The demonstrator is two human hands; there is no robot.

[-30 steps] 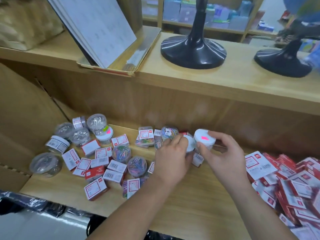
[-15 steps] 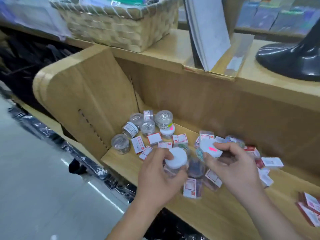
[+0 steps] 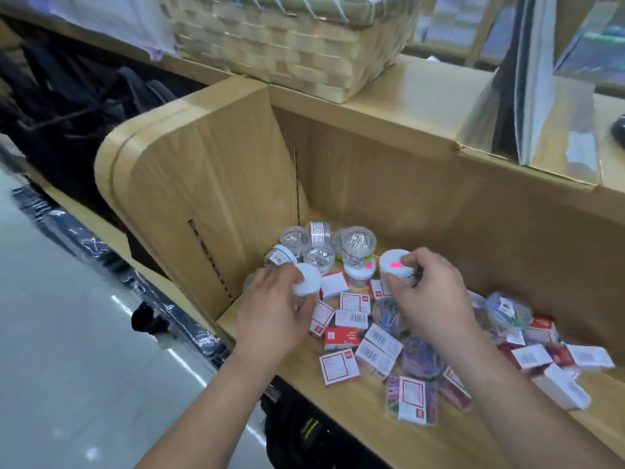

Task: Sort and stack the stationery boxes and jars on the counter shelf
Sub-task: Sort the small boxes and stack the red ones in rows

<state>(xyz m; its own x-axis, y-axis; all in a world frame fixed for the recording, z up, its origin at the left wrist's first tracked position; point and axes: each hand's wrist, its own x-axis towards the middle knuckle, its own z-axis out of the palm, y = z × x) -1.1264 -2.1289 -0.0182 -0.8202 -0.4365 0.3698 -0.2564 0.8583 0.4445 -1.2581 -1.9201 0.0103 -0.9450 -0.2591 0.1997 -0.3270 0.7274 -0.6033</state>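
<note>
My left hand grips a white-lidded jar just above the shelf's left end. My right hand grips a second white-lidded jar that has a pink sticker on its lid. Behind them, in the left back corner of the wooden shelf, stand several clear jars of silver clips. Small red-and-white boxes and clear tubs of coloured clips lie scattered across the shelf in front of and between my hands.
A wooden side panel closes the shelf on the left, with a back wall behind. On the counter above sit a woven basket and a shiny tray with papers. The grey floor lies to the left.
Both hands, each holding its jar, have moved left and back toward the cluster of clear jars in the corner. The view has swung left and closer.
</note>
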